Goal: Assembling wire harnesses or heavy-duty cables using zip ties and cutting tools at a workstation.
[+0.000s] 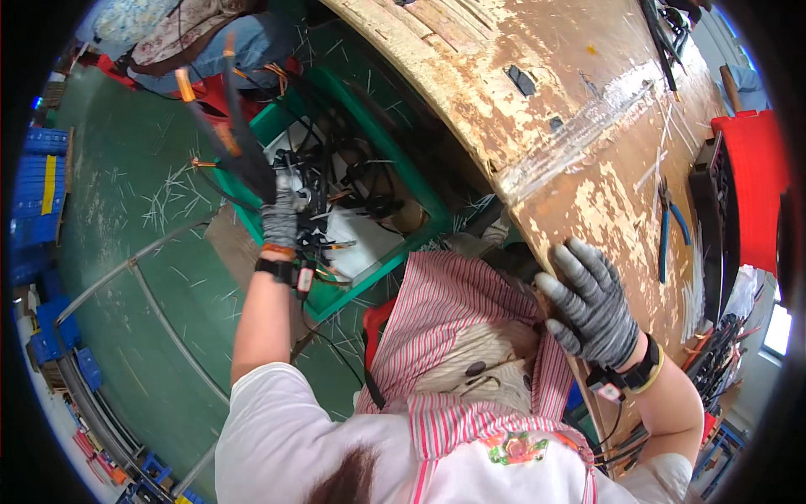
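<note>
My left hand (280, 217), in a grey knit glove, is closed around a bundle of black cables (247, 165) with orange bands and bare-looking orange ends. The bundle reaches up and left from my fist, over the green crate (422, 195). Inside that crate lies a tangle of black cables and connectors (315, 181) on a white surface. At the near edge of the worn wooden table (546, 200), my right hand (592, 309) lies with gloved fingers stretched out and somewhat apart. Nothing shows in it. Blue-handled pliers (663, 227) rest on the tabletop beyond it.
Thin white strips, like cable ties (659, 164), are scattered over table and floor. A red bin (750, 185) stands at the table's right. Another person's legs (239, 55) are at the upper left. A metal rail (159, 302) and blue crates (42, 185) stand left.
</note>
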Demonstrator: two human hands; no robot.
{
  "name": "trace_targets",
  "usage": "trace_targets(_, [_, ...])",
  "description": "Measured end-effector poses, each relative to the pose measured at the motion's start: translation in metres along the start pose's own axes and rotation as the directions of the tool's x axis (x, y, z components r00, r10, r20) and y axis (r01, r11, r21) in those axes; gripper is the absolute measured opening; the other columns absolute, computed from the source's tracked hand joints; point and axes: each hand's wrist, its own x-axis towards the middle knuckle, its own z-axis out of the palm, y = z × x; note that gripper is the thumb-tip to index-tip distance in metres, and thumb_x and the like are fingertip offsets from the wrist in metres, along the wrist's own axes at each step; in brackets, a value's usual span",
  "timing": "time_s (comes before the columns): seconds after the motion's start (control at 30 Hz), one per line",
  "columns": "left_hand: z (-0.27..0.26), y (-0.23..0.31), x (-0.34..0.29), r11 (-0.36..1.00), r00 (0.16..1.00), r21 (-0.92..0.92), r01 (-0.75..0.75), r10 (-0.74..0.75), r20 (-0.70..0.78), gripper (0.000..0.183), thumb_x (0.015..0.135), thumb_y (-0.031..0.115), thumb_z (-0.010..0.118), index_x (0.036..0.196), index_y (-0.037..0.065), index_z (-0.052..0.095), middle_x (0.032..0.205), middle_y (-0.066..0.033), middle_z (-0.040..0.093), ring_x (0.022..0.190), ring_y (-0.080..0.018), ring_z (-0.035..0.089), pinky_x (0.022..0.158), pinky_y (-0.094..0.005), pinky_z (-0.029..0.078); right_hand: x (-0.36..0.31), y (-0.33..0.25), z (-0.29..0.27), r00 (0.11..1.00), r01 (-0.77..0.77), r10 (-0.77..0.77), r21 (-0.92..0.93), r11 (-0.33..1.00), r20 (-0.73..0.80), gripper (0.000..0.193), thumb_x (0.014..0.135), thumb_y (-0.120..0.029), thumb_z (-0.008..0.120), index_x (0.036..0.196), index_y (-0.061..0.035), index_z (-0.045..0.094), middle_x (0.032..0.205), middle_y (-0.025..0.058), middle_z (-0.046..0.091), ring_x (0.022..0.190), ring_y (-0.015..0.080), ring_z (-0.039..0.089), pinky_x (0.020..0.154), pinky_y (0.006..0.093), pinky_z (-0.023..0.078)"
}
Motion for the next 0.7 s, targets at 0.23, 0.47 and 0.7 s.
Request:
trace_targets(0.23, [-0.043, 0.187, -0.129, 0.776, 0.936, -0.604, -0.181, 0.324, 0.136, 0.040, 0.097, 0.042, 0.047, 0.067, 0.015, 0.045, 0.055, 0.0044, 0.038, 0.053, -0.0108, 0.039, 0.074, -0.0335, 0.042, -0.006, 0.001, 0.003, 0.997, 0.025, -0.028, -0.045, 0.999, -0.079, 0.054, 0.087, -0.035, 0.051, 0.136, -0.0120, 0.045, 0.143, 0.0166, 0.038, 0.134, 0.0368, 0.033, 0.109, 0.0463, 0.026])
trace_targets(0.47, [-0.048, 0.296, -0.222, 0.648, 0.844, -0.653, -0.392, 0.535, 0.024, 0.042, 0.099, 0.041, 0.043, 0.066, 0.015, 0.043, 0.054, 0.0053, 0.034, 0.051, -0.0109, 0.036, 0.072, -0.0327, 0.041, -0.014, -0.002, 0.009, 0.965, 0.092, -0.072, 0.067, 0.994, -0.252, 0.049, 0.085, -0.026, 0.058, 0.130, -0.0068, 0.051, 0.138, 0.0182, 0.045, 0.129, 0.0377, 0.038, 0.107, 0.0452, 0.030])
trace_targets(0.7, [-0.032, 0.396, -0.292, 0.634, 0.766, -0.680, -0.368, 0.622, 0.165, 0.040, 0.099, 0.033, 0.044, 0.065, 0.015, 0.039, 0.052, 0.0047, 0.030, 0.048, -0.0096, 0.032, 0.068, -0.0288, 0.039, -0.038, 0.004, 0.026, 0.811, 0.176, 0.236, 0.608, 0.774, -0.535, 0.039, 0.087, -0.015, 0.061, 0.123, -0.0046, 0.056, 0.123, 0.0165, 0.055, 0.118, 0.0327, 0.049, 0.102, 0.0397, 0.037])
